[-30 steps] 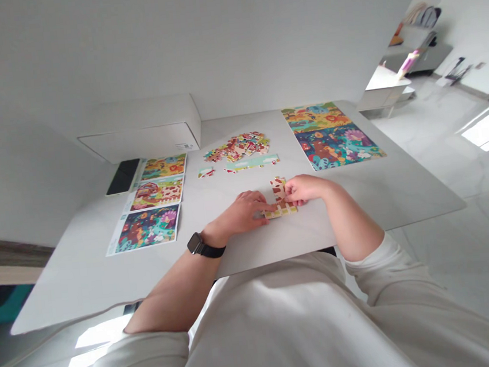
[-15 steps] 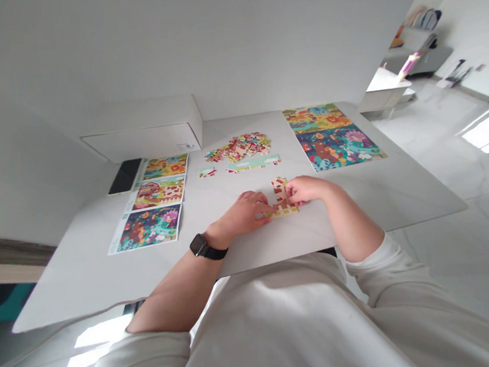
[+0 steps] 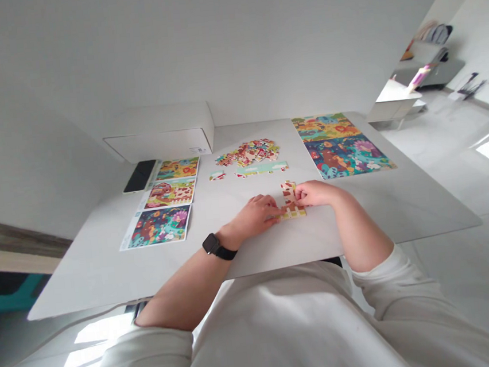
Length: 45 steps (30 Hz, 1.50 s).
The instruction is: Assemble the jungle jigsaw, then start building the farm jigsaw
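Observation:
On the table in front of me lies a small joined group of jigsaw puzzle pieces [image 3: 289, 200], brown-and-white cow patches above a strip of white fence. My left hand [image 3: 258, 214], with a black watch on its wrist, rests beside it, fingers stretched and their tips on its left end. Against the right edge, my right hand [image 3: 312, 193] has its fingers pinched together on a puzzle piece, mostly hidden by them. Farther back is a joined strip of sky-coloured pieces [image 3: 264, 168], with a separate small piece group [image 3: 216, 176] to its left.
A heap of loose puzzle pieces [image 3: 250, 152] lies behind the strip. Three picture sheets [image 3: 160, 226] and a dark phone [image 3: 140, 176] are at the left, before a white box [image 3: 158, 144]. Two finished-looking colourful pictures [image 3: 344, 145] lie at the back right of the white table [image 3: 429, 212].
The whole view has shifted slightly, so everything on the table appears farther right. Both hands stay at the same cow-and-fence pieces, with hardly any movement of their own.

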Each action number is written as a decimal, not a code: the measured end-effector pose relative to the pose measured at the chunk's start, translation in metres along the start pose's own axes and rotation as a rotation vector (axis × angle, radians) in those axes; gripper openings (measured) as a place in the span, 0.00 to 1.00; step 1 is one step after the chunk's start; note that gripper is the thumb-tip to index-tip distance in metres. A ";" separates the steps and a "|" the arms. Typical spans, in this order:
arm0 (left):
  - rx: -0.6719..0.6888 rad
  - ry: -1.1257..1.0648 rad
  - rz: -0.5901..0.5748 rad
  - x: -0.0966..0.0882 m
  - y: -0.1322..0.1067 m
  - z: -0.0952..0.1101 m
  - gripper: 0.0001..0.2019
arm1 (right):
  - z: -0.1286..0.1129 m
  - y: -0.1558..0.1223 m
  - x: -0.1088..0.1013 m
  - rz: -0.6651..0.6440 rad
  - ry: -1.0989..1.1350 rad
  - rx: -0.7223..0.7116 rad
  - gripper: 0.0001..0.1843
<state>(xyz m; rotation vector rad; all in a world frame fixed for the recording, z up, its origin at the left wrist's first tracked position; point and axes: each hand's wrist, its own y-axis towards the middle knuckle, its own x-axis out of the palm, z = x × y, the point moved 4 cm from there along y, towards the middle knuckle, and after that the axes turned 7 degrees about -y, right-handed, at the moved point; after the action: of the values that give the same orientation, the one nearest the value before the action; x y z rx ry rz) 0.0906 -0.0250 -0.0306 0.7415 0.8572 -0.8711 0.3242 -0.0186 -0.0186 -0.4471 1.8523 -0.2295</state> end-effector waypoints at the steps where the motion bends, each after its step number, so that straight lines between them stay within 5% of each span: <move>1: -0.004 0.000 0.000 0.001 0.001 0.001 0.15 | 0.001 0.000 -0.001 0.000 -0.010 -0.001 0.04; 5: -0.023 -0.045 -0.003 -0.004 0.002 0.002 0.17 | 0.002 -0.002 -0.003 -0.006 -0.045 -0.022 0.03; 10: -0.147 -0.109 0.100 -0.042 -0.016 -0.021 0.18 | 0.003 -0.002 -0.004 0.007 -0.048 -0.026 0.05; 13: -0.257 -0.124 0.022 -0.055 -0.032 -0.037 0.25 | 0.003 -0.003 -0.003 0.005 -0.048 -0.017 0.05; 18: -0.341 -0.065 -0.139 -0.049 -0.040 -0.044 0.29 | 0.002 -0.003 -0.002 0.000 -0.017 -0.019 0.04; 25: -0.284 -0.115 -0.115 -0.043 -0.039 -0.051 0.19 | 0.003 0.000 0.001 -0.001 0.011 -0.002 0.07; 37: -0.322 -0.177 -0.101 -0.046 -0.040 -0.051 0.20 | 0.005 0.000 0.000 0.002 0.071 -0.006 0.10; 41: -0.306 -0.182 0.031 -0.059 -0.038 -0.053 0.16 | 0.004 -0.002 -0.010 0.111 0.037 -0.021 0.13; 45: -0.392 -0.157 0.274 -0.093 -0.029 -0.061 0.10 | -0.007 -0.007 -0.033 0.182 -0.008 -0.140 0.18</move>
<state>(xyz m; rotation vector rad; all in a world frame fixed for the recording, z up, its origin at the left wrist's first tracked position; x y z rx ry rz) 0.0112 0.0435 0.0164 0.4266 0.7359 -0.4885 0.3274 -0.0116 0.0151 -0.3713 1.8949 0.0250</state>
